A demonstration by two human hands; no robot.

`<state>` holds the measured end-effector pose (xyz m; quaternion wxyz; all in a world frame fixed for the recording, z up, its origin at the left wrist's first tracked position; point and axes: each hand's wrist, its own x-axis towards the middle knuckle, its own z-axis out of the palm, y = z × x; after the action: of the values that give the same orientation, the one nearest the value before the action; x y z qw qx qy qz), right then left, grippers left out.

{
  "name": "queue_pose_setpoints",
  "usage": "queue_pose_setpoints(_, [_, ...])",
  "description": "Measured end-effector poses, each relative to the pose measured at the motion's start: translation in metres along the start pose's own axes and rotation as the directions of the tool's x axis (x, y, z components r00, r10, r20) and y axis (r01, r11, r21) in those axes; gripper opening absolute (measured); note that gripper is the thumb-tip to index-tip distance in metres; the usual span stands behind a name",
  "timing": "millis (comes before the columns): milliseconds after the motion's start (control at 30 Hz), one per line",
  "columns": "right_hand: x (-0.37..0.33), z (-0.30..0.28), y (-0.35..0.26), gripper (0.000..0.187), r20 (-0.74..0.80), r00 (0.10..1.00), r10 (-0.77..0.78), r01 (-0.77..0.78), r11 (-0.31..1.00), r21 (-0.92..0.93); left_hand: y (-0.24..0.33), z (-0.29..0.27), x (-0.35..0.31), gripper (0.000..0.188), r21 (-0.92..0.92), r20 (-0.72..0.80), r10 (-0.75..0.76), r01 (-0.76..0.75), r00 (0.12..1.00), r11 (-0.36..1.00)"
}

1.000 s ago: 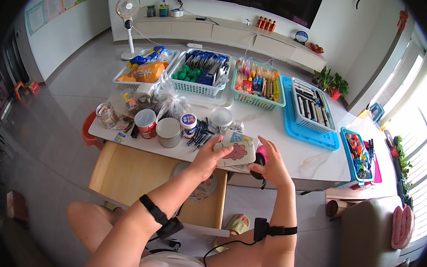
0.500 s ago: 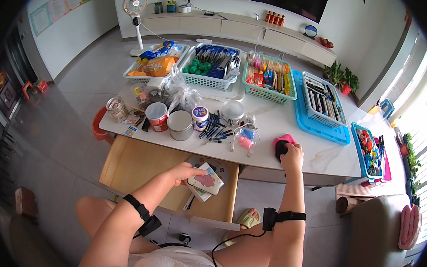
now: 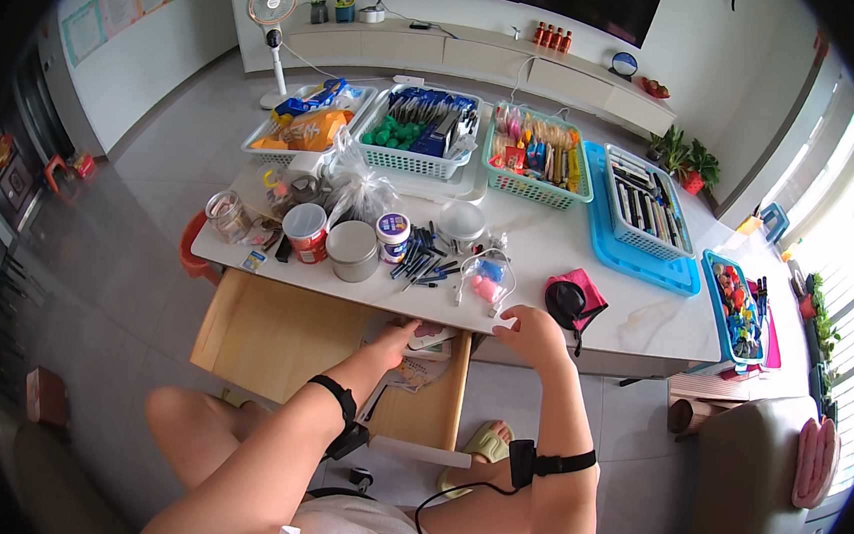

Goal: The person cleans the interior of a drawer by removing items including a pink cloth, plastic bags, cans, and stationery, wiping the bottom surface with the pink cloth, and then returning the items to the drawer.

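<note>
My left hand [image 3: 396,341] reaches into the pulled-out wooden drawer [image 3: 272,330], closed on the edge of a flat whitish case [image 3: 431,342]; part of the case is hidden by the hand. Papers or cards [image 3: 419,371] lie beneath it in the drawer. My right hand [image 3: 534,336] hovers at the table's front edge, thumb and forefinger apart with nothing visible between them. Closest to its fingertips is a white cable [image 3: 509,286], beside small pink and blue items [image 3: 488,280]. To its right, a pink and black pouch [image 3: 575,299] lies on the table.
Left of the cable are scattered dark pens [image 3: 427,262], a purple-lidded tub [image 3: 392,238], a round tin [image 3: 353,251], a red jar [image 3: 306,234] and a clear jar [image 3: 227,217]. Filled plastic baskets [image 3: 539,185] line the back. A blue lid [image 3: 609,243] lies at right.
My right hand has let go of the pink and black pouch and moved left toward the cable. My left hand has moved the flat case farther back and right in the drawer.
</note>
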<state>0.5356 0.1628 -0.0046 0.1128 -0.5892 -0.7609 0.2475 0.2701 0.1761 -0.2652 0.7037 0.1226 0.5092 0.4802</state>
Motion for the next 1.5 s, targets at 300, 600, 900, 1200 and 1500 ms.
queue_pose_setpoints(300, [-0.003, -0.009, 0.018, 0.038, 0.014, 1.000, 0.026, -0.025, 0.999, -0.037, 0.024, 0.074, -0.072, 0.074, 0.964, 0.194, 0.502, -0.257, 0.843, 0.060])
queue_pose_setpoints(600, [0.004, -0.005, 0.017, 0.036, 0.049, 0.999, 0.008, -0.008, 1.000, 0.013, 0.022, 0.047, -0.039, 0.069, 0.932, 0.329, 0.367, -0.362, 0.870, 0.021])
queue_pose_setpoints(900, [0.006, -0.001, 0.019, 0.038, 0.046, 0.999, -0.008, 0.008, 1.000, 0.004, 0.026, 0.038, -0.037, 0.069, 0.857, 0.156, 0.288, -0.275, 0.945, 0.437])
queue_pose_setpoints(1200, [0.006, 0.000, 0.027, 0.040, -0.005, 1.000, -0.020, 0.020, 1.000, 0.013, 0.044, 0.070, -0.079, 0.064, 0.964, 0.246, 0.281, -0.263, 0.928, 0.024])
queue_pose_setpoints(1500, [0.030, 0.015, 0.009, 0.033, -0.293, 0.956, 0.003, -0.020, 0.998, -0.054, 0.069, 0.048, -0.105, 0.042, 0.896, 0.416, 0.052, -0.400, 0.908, -0.194])
